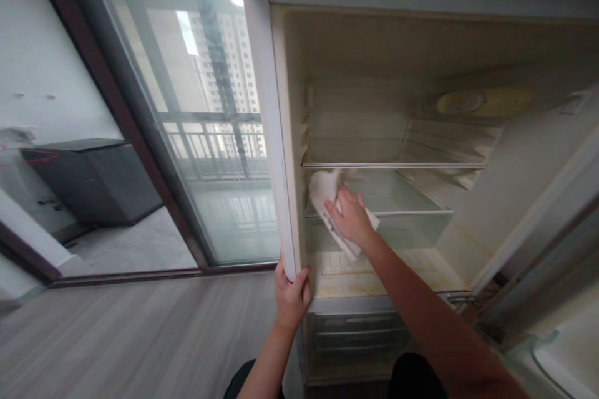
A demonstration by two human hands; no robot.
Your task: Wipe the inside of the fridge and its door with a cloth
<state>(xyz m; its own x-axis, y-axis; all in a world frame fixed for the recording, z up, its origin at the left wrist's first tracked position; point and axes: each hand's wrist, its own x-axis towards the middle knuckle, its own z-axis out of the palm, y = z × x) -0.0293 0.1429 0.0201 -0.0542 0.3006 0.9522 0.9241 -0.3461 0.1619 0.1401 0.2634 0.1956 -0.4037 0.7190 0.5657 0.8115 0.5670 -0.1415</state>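
An old refrigerator [286, 137] stands open in front of me, its inner walls yellowed. My right hand [350, 215] reaches inside and holds a white cloth [325, 190], slightly smeared by motion, near the left wall at the height of the glass shelves. The upper glass shelf [393, 166] lies just above the cloth, and the lower shelf [412, 212] is beside it. My left hand [292, 293] grips the left front edge of the refrigerator body, thumb on the inner side and fingers round the outside.
The open refrigerator door [552, 249] stands at the right. Below the main compartment is a lower compartment with a clear drawer [358, 330]. To the left are a glass sliding door [224, 212], a dark cabinet [93, 181] beyond it and a grey wood-look floor [140, 336]. My knees show at the bottom.
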